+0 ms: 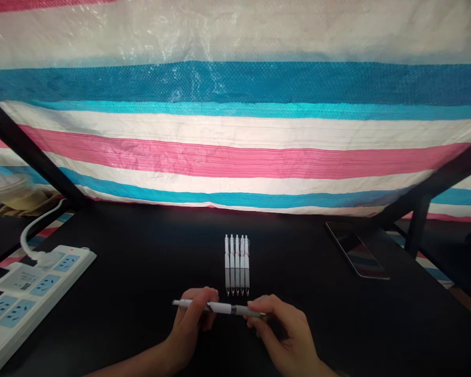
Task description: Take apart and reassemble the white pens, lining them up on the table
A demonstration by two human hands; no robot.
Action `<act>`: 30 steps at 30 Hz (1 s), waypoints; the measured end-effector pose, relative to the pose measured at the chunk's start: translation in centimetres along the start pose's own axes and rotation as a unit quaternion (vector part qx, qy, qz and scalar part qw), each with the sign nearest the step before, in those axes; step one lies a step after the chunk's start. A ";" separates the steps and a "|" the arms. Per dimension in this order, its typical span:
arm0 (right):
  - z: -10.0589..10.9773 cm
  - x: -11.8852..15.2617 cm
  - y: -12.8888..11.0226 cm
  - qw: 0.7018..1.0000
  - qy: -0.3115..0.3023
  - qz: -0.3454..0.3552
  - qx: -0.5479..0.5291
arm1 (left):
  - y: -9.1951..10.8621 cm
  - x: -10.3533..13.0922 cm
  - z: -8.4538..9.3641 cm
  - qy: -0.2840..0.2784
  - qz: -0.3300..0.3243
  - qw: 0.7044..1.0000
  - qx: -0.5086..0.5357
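Note:
A white and grey pen (222,308) is held level between my two hands, above the black table. My left hand (192,324) is closed around its white barrel, with the clicker end sticking out to the left. At the other end, my right hand (284,327) pinches the grey grip near the metal tip. A dark ring shows where the white and grey parts meet. Just beyond my hands, a row of several similar white and grey pens (237,262) lies side by side, tips toward me.
On the left lies a white power strip (35,288) with a plug and cable in it. A phone (357,251) rests at the right. Striped plastic sheeting (235,125) hangs behind the black table (141,262), between dark frame bars. A plastic cup (10,191) stands at far left.

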State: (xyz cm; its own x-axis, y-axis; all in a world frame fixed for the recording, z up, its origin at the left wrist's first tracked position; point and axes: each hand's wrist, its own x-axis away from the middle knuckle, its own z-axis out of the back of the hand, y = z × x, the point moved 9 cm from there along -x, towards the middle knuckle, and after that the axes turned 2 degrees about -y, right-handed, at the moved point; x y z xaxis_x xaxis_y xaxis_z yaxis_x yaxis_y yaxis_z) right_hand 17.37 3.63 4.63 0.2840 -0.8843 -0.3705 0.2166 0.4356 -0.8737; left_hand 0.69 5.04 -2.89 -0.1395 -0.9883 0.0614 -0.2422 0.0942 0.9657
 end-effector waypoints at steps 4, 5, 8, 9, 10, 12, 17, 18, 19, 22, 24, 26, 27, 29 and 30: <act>0.1 0.2 0.2 1.000 0.004 -0.005 0.014 | 0.0 0.1 0.0 0.002 0.005 1.000 -0.028; 0.0 0.2 0.2 1.000 0.002 -0.004 0.024 | 0.0 0.1 0.1 0.001 0.004 0.999 -0.033; -0.1 0.3 0.1 0.998 -0.015 0.007 0.068 | 0.1 0.0 0.0 -0.003 -0.003 0.999 -0.042; -0.3 0.3 0.1 0.996 -0.031 0.008 0.082 | 0.3 0.0 0.0 -0.007 -0.007 0.999 -0.043; -0.7 0.3 0.1 0.994 -0.052 0.008 0.093 | 0.4 0.0 -0.2 -0.014 -0.011 0.999 -0.045; -1.6 0.3 0.2 0.989 -0.107 0.005 0.101 | 0.7 0.1 -0.4 -0.027 -0.019 0.998 -0.056; -2.3 0.5 0.1 0.983 -0.165 -0.018 0.084 | 1.5 0.4 -0.4 -0.020 -0.042 0.992 -0.118; -1.9 0.4 0.0 0.985 -0.147 -0.027 0.092 | 1.4 0.4 -0.3 -0.014 -0.039 0.991 -0.123; -1.5 0.4 0.0 0.986 -0.125 -0.039 0.101 | 1.3 0.3 -0.1 -0.008 -0.035 0.992 -0.123; -1.1 0.6 0.5 0.985 -0.105 -0.085 0.103 | 0.7 0.1 0.3 0.011 -0.019 0.996 -0.089; -1.5 0.6 1.0 0.985 -0.119 -0.105 0.074 | 0.4 0.1 0.6 0.025 -0.008 0.998 -0.062; -2.0 0.6 1.5 0.983 -0.141 -0.113 0.035 | 0.2 0.0 0.6 0.028 0.000 0.998 -0.049; -2.1 0.6 1.7 0.982 -0.150 -0.115 0.020 | 0.1 0.1 0.4 0.023 0.002 0.999 -0.047; -2.4 0.5 2.0 0.980 -0.165 -0.113 0.013 | 0.2 0.1 0.2 0.012 0.001 0.999 -0.052; -2.4 0.5 2.1 0.980 -0.162 -0.113 0.017 | 0.3 0.1 0.1 0.008 -0.001 0.998 -0.056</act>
State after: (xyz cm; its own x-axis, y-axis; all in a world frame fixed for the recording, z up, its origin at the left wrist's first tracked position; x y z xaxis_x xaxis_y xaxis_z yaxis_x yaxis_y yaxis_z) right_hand 15.72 3.67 1.87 0.5057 -0.8615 -0.0453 0.3372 0.2457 -0.9088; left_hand 0.48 5.02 -2.66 -0.1236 -0.9904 0.0617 -0.1342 0.0783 0.9879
